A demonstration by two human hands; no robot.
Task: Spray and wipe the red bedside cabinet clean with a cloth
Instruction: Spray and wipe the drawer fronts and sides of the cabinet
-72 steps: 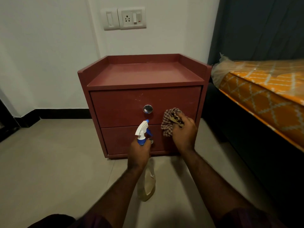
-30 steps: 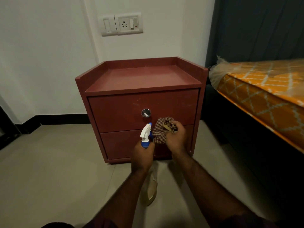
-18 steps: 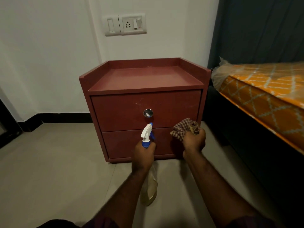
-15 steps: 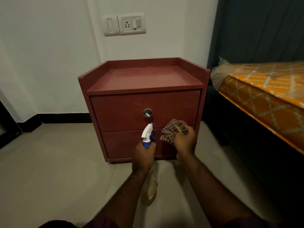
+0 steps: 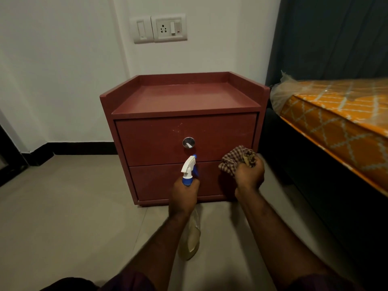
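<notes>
Left hand (image 5: 184, 195) grips a spray bottle (image 5: 188, 168) by the neck, nozzle towards the lower drawer (image 5: 159, 181) of the red cabinet (image 5: 184, 97). The right hand (image 5: 248, 178) has its fingers (image 5: 256, 164) curled round a bunched checked cloth (image 5: 234, 159) near the drawer fronts; whether it touches cannot be told. Sprayed this close, liquid would likely run down to the floor (image 5: 63, 206) or into the lock (image 5: 188, 142). A wadded cloth may smear rather than lift, and miss the corners under the raised rim. Pale specks mark the upper drawer (image 5: 151, 139). The cabinet stands on grey tile against a white wall (image 5: 63, 70), below a switch plate (image 5: 160, 28), with a plastic-wrapped orange mattress (image 5: 336, 114) just beside it.
</notes>
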